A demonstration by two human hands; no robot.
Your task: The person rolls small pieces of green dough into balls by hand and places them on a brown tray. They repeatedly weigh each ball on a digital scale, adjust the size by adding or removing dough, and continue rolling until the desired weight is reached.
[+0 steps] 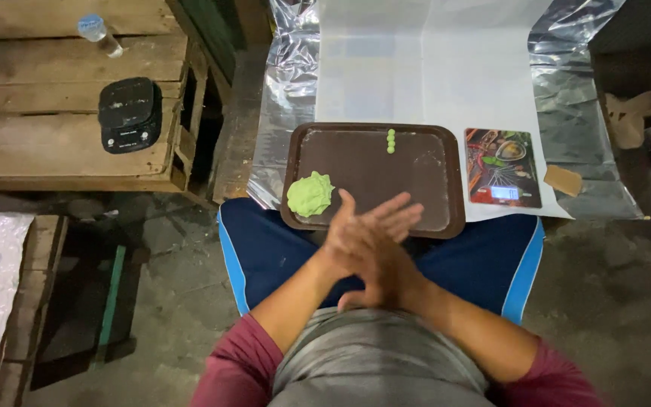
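My left hand (367, 230) lies flat over my right hand (374, 283), palms pressed together above my lap at the near edge of a brown tray (446, 181). Whatever is between the palms is hidden. A lump of green dough (310, 194) rests on the tray's left side, just left of my hands. Three small green dough balls (391, 141) sit in a short row near the tray's far edge.
A flat kitchen scale (502, 167) with a colourful top lies right of the tray on white paper (431, 68) over foil (288, 98). A black scale (129, 114) and a plastic bottle (99, 34) sit on the wooden pallet (39, 136) at left.
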